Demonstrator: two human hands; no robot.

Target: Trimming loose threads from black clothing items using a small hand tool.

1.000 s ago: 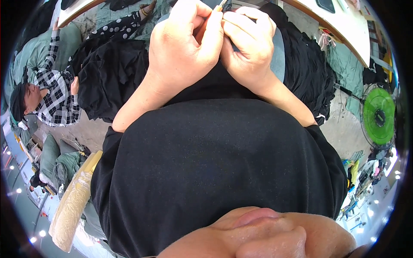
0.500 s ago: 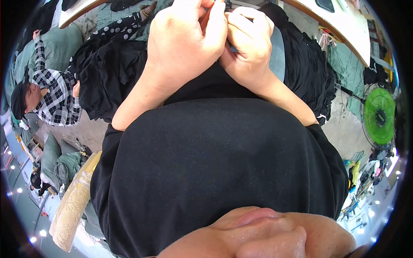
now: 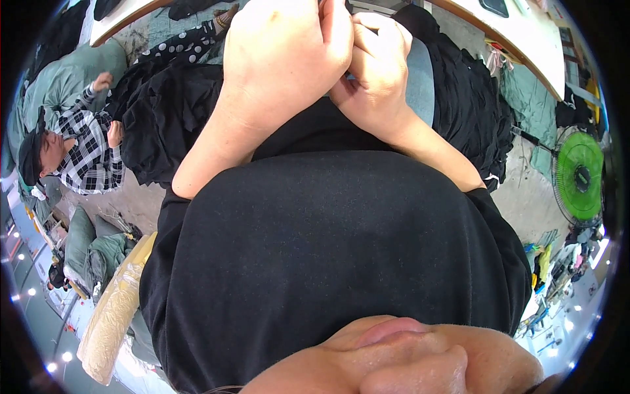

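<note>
Raised close together at the top centre, my left hand (image 3: 282,59) and my right hand (image 3: 377,65) touch along the thumb side. Both are closed, with fingers curled inward. The left fingertips are partly cut off by the upper edge of the view. Whatever the hands pinch between them is hidden behind the fingers. Heaped black cloth (image 3: 174,92) lies to the left of my wrists, and more gathered black cloth (image 3: 462,111) lies to the right. A grey-blue surface (image 3: 422,82) shows just beside my right hand.
White tabletops with brown edges, one at upper left (image 3: 125,21) and one at upper right (image 3: 531,46), flank my hands. A green fan (image 3: 579,177) stands at far right. At left sits a person in a checked shirt (image 3: 92,154). A plastic-wrapped roll (image 3: 111,322) leans at lower left.
My left hand has turned slightly and risen, and an orange bit seen at its fingertips is now hidden. The person at left has lowered a raised arm toward the black cloth.
</note>
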